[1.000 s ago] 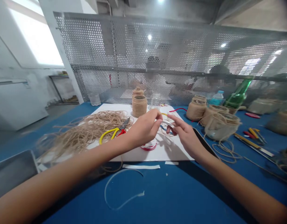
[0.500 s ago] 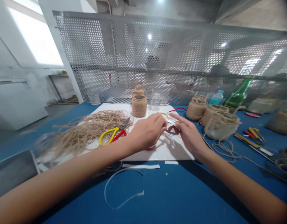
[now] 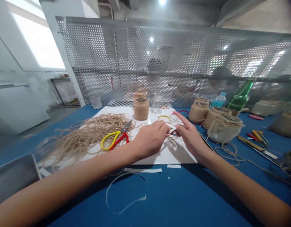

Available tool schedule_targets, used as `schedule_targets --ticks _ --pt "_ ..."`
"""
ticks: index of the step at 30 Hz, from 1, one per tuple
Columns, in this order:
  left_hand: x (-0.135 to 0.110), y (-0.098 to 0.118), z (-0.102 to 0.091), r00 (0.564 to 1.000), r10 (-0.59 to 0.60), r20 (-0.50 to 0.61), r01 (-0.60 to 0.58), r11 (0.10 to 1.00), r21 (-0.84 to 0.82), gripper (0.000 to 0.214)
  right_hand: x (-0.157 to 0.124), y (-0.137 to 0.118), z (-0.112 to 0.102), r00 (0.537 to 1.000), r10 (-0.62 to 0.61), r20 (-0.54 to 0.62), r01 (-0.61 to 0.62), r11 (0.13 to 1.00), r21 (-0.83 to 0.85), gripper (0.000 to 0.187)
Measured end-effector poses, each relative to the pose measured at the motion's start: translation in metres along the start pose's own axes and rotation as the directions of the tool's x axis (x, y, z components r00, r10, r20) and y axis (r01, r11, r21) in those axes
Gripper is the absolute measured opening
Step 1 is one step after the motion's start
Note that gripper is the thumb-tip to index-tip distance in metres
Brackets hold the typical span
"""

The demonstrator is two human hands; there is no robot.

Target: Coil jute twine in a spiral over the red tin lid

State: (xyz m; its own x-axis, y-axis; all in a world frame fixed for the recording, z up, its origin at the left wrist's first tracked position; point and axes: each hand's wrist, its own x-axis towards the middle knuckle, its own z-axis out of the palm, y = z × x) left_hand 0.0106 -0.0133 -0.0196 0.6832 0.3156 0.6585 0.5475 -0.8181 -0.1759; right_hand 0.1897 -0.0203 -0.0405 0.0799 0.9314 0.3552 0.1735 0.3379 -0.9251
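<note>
Both hands meet over the right part of a white board (image 3: 159,154). My left hand (image 3: 149,138) is closed, its fingertips pinching a small white strip (image 3: 171,126). My right hand (image 3: 190,137) pinches the same strip from the other side, index finger stretched forward. A tangle of twine (image 3: 88,134) covers the board's left part. Scissors with yellow and red handles (image 3: 114,138) lie beside my left hand. A twine-wrapped jar (image 3: 141,108) and a clear glass jar (image 3: 157,104) stand at the board's far edge.
The table is blue (image 3: 178,198), with white strips (image 3: 143,170) and a curled strip (image 3: 126,192) near me. Several twine-wrapped jars (image 3: 199,110), a green bottle (image 3: 241,96) and tools (image 3: 256,135) stand at right. A perforated metal screen (image 3: 159,63) lies behind, with other people beyond it.
Both hands have sunk a little toward the board and drawn closer together. A yellow ring at the board's far side has come into sight behind them.
</note>
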Motion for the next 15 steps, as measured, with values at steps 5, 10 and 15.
schedule_targets --ticks 5,10,15 --pt "0.001 0.006 -0.009 0.999 -0.041 -0.016 0.041 0.998 -0.041 0.017 0.007 -0.003 -0.012 0.998 -0.029 -0.062 0.023 0.995 -0.093 0.061" --pt "0.012 -0.001 -0.031 0.950 -0.312 0.029 0.302 0.889 -0.345 0.011 0.018 -0.002 -0.033 0.993 -0.093 -0.072 0.065 0.945 -0.322 0.060" --pt "0.018 -0.028 -0.037 0.820 -0.420 0.389 0.570 0.663 -0.485 0.012 0.014 0.019 -0.036 0.988 -0.085 0.127 0.142 0.816 -0.560 0.039"
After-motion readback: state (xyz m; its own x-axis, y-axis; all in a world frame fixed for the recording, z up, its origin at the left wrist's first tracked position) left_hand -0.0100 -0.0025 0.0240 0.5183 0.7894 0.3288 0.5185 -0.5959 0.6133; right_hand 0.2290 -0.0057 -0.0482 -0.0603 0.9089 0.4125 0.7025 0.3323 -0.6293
